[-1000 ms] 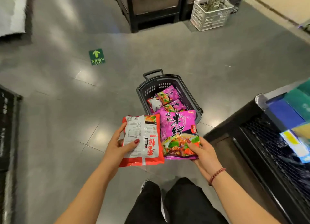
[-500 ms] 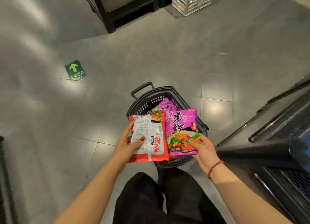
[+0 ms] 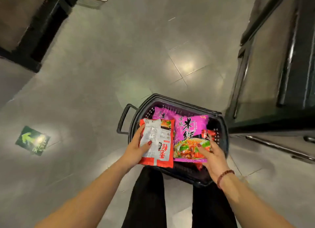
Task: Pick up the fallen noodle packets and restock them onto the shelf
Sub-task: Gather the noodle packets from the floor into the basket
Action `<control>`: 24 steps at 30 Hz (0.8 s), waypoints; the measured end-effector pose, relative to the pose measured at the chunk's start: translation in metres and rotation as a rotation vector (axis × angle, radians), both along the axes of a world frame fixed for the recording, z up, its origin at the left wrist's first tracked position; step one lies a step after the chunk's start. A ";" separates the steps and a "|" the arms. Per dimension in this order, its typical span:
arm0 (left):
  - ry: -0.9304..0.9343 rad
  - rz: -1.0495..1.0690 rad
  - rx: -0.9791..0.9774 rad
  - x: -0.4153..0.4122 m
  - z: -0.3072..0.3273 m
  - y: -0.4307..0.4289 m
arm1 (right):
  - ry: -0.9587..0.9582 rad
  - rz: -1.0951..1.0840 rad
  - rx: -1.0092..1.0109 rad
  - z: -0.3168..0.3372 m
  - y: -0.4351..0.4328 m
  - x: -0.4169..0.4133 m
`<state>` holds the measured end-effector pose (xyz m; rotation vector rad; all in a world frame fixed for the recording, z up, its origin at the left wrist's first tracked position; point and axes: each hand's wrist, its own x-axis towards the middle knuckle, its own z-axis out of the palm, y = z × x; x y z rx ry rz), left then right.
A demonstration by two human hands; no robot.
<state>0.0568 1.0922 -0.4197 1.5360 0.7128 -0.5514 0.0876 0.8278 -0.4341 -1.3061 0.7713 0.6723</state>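
Both hands carry noodle packets just above the basket. The left hand grips a red packet, its printed back facing up; the right hand grips a purple packet beside it. More purple packets lie inside the basket. The pickup looks done; next, the two packets need carrying to the dark shelf right of the basket.

a shop: plastic shopping basket w/ noodle packets, dark display shelving, green exit-arrow sticker on tiled floor.
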 end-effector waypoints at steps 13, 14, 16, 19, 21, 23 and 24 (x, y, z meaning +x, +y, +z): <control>0.040 -0.555 0.330 0.034 -0.199 0.015 | 0.068 -0.204 -0.178 -0.192 0.053 -0.037; 0.045 -0.557 0.337 0.032 -0.211 0.013 | 0.079 -0.198 -0.190 -0.208 0.052 -0.040; 0.045 -0.569 0.369 0.028 -0.234 0.010 | 0.100 -0.175 -0.200 -0.230 0.053 -0.044; 0.083 -0.619 0.414 0.016 -0.266 0.018 | 0.086 -0.025 -0.273 -0.253 0.057 -0.046; 0.124 -0.674 0.370 0.006 -0.281 0.027 | 0.064 0.179 -0.440 -0.260 0.067 -0.050; 0.137 -0.805 0.434 -0.003 -0.284 0.032 | -0.023 0.365 -0.780 -0.262 0.079 -0.059; 0.111 -0.870 0.551 -0.005 -0.284 0.031 | -0.082 0.432 -0.936 -0.263 0.084 -0.063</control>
